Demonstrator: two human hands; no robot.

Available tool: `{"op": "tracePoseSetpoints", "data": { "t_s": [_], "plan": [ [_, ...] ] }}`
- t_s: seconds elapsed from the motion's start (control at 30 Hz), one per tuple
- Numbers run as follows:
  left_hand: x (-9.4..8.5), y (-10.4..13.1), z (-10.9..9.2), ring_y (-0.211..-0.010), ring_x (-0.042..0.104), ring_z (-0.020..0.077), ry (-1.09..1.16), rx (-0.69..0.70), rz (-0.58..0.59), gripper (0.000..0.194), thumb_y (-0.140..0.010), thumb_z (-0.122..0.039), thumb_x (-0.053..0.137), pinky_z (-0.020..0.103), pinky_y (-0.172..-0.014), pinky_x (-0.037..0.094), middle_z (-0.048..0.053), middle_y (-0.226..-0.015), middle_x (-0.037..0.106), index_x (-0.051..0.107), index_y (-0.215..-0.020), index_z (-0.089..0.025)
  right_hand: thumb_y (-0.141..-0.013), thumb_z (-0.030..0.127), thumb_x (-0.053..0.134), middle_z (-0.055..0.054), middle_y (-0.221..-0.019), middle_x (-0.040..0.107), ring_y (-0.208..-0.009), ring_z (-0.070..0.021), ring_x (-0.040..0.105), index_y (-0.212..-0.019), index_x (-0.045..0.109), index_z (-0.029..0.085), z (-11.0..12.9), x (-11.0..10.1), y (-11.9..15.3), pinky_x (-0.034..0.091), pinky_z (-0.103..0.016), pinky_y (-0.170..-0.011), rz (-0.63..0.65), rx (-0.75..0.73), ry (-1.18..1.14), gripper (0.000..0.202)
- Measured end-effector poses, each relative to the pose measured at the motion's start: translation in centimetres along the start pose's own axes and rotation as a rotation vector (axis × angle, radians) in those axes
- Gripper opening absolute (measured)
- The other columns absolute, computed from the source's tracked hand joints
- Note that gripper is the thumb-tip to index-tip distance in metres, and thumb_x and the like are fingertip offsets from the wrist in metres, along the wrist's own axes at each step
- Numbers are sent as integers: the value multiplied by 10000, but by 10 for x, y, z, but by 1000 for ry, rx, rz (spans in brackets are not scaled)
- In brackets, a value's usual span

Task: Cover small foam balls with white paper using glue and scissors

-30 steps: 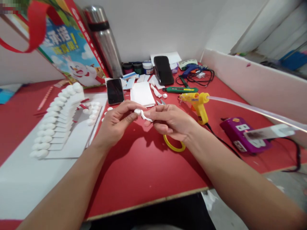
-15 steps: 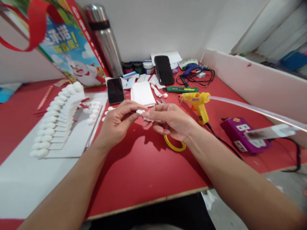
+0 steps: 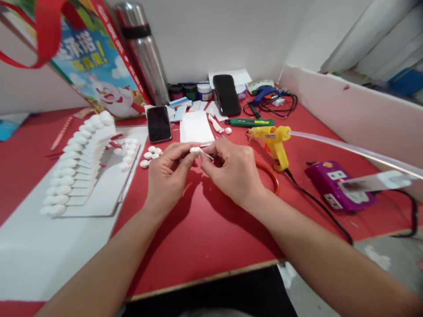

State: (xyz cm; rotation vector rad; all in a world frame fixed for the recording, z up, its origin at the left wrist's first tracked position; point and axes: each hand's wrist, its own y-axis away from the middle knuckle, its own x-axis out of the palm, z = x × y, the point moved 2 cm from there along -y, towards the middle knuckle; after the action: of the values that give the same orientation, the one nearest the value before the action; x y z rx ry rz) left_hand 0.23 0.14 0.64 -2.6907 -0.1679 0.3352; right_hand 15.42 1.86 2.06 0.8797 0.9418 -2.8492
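A small white piece (image 3: 195, 150) is pinched between the fingertips of my left hand (image 3: 170, 169). My right hand (image 3: 231, 169) is closed on the thin tail of the same white piece, which stretches between both hands above the red table. Several white lumps (image 3: 151, 152) lie just left of my left hand. Behind the hands is a stack of white card (image 3: 196, 125). Part of an orange-red scissor handle (image 3: 272, 176) shows beside my right hand. At the left, a white stepped model (image 3: 82, 163) is edged with rounded white pieces.
A yellow glue gun (image 3: 276, 143) and a purple power box (image 3: 337, 185) are at the right, with cables. Two phones (image 3: 159, 124), a green cutter (image 3: 251, 122), a steel flask (image 3: 145, 57), paint jars (image 3: 191, 92) and a printed bag (image 3: 105, 75) stand or lie farther back.
My right hand has turned, its back now facing up, and a thin white tail shows between the hands. More lumps at the left and an orange-red handle have come into view.
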Motion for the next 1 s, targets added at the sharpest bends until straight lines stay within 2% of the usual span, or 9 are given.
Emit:
{"op": "tracePoseSetpoints", "data": {
  "t_s": [0.1, 0.23, 0.33, 0.53, 0.63, 0.77, 0.9, 1.0],
  "plan": [
    [2, 3, -3, -996, 683, 189, -32, 32, -36, 188, -935, -258, 679, 307, -869, 548, 52, -1093, 735, 778, -1092, -233, -868, 211, 651, -12, -694, 691, -596, -114, 548, -822, 675, 159, -1, 2, 1, 402, -255, -608, -8, 29, -38, 73],
    [0, 2, -4, -1027, 673, 190, -68, 64, -11, 192, -939, -250, 675, 314, -895, 537, 52, -1085, 731, 776, -1102, -239, -888, 268, 638, -25, -729, 690, -639, -134, 572, -832, 649, 182, -5, 3, 0, 421, -260, -611, 75, 147, -169, 103],
    [1, 2, -2, -1036, 672, 198, -69, 53, -22, 189, -939, -267, 678, 330, -897, 543, 52, -1094, 731, 777, -1099, -246, -898, 290, 630, -32, -741, 692, -654, -143, 580, -844, 644, 188, -5, 3, -1, 426, -267, -619, 112, 176, -176, 116],
    [9, 8, 1, -974, 675, 179, -69, 53, -151, 195, -932, -267, 687, 324, -879, 550, 38, -1028, 736, 783, -1101, -254, -928, 222, 580, -41, -771, 711, -663, -143, 582, -900, 679, 168, 1, 5, 3, 413, -274, -659, 75, 22, 18, 116],
    [10, 10, 1, -902, 668, 160, -111, 65, -171, 210, -925, -248, 694, 302, -828, 550, 26, -977, 727, 787, -1113, -269, -941, 196, 545, -53, -793, 727, -687, -155, 605, -930, 690, 163, 0, 5, 4, 413, -278, -681, 88, -33, 76, 149],
    [7, 8, 1, -892, 689, 174, -87, 32, -121, 198, -891, -215, 724, 311, -817, 576, 19, -935, 750, 805, -1067, -256, -925, 186, 548, -46, -762, 722, -634, -145, 580, -866, 671, 163, -6, 3, 3, 393, -275, -646, 98, -62, 106, 138],
    [3, 5, 3, -922, 717, 203, -26, -46, -20, 210, -864, -173, 731, 344, -845, 607, 31, -987, 783, 813, -1042, -248, -915, 179, 532, -51, -748, 706, -630, -147, 566, -856, 650, 159, -7, 1, 2, 380, -278, -634, 141, -139, 149, 133],
    [-1, 3, 3, -881, 728, 201, -45, -55, 21, 228, -847, -166, 741, 337, -805, 625, 21, -993, 794, 812, -1044, -258, -914, 178, 518, -58, -747, 703, -627, -152, 558, -848, 637, 162, -7, -1, 0, 379, -286, -637, 185, -170, 175, 137]
  ]
}}
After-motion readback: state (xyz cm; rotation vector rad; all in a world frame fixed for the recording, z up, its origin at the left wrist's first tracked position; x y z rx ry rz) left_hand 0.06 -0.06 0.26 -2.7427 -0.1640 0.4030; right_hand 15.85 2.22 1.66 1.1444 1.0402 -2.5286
